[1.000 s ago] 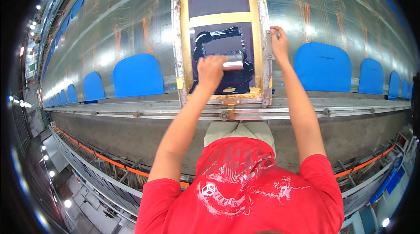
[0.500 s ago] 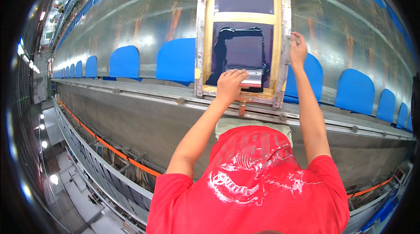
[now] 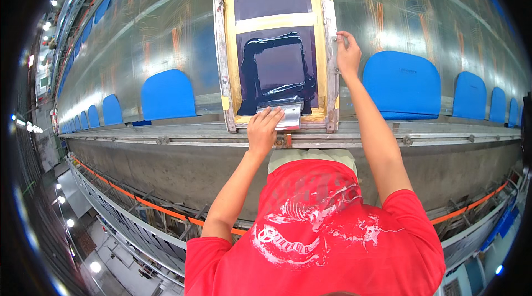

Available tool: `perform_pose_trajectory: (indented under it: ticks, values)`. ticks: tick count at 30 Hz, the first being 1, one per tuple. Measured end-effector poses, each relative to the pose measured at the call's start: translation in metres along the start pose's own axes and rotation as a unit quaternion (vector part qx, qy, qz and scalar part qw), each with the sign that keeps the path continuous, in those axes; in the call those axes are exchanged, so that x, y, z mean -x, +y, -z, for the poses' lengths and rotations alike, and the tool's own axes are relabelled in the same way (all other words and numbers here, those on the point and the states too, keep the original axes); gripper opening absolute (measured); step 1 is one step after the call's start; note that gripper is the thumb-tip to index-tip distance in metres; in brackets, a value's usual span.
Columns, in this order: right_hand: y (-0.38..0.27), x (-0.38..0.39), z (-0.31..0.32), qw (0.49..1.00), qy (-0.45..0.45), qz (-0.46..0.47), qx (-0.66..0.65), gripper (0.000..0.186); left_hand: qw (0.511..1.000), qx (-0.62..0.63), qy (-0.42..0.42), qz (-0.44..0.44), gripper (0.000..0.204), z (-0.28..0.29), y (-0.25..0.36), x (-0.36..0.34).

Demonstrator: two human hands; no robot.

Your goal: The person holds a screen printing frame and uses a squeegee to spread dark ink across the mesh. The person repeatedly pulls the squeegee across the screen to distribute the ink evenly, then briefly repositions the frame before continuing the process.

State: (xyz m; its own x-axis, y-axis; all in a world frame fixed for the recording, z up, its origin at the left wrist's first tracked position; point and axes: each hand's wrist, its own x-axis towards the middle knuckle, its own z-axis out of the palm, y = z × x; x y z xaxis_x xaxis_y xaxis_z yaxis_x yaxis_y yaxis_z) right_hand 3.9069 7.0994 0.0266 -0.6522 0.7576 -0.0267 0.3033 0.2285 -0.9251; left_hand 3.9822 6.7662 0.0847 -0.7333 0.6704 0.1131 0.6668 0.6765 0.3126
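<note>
A screen-printing frame (image 3: 220, 58) with yellow tape along its inner edges lies on the long metal table, its near end toward me. Dark ink (image 3: 255, 83) forms a wet, square-shaped border on the purple mesh. My left hand (image 3: 265, 130) grips a silvery metal squeegee (image 3: 288, 116) at the near end of the mesh, fingers over its left part. The squeegee's blade edge is hidden. At the frame's right rail, my right hand (image 3: 348, 57) has its fingers bent against the outer side; their exact contact is hard to see.
Blue fabric-like pieces (image 3: 402, 85) lie in a row along the metal table (image 3: 194, 47), to both sides of the frame. A metal rail (image 3: 360, 140) runs along the near edge. Behind me stands a railing with an orange strip (image 3: 149, 204).
My left hand has drawn the squeegee toward me, to the near end of the mesh. The view has shifted, so the frame appears further left. My right hand stays beside its right rail.
</note>
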Motion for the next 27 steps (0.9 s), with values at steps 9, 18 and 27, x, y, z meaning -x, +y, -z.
perform_pose_trajectory:
  ticks: [9,18,27]
  values:
    - [0.0,-0.004,0.0,0.994,-0.035,-0.053,0.09,0.022,0.995,0.067,-0.051,0.062,0.035,0.023,-0.049,-0.145]
    - [0.003,0.001,0.0,0.998,-0.009,0.002,0.063,0.022,0.998,0.0,0.057,0.001,0.032,-0.01,-0.053,-0.141]
    - [0.009,-0.01,0.002,0.998,-0.01,0.02,0.056,0.022,0.999,0.022,0.038,0.025,0.033,-0.008,-0.056,-0.174]
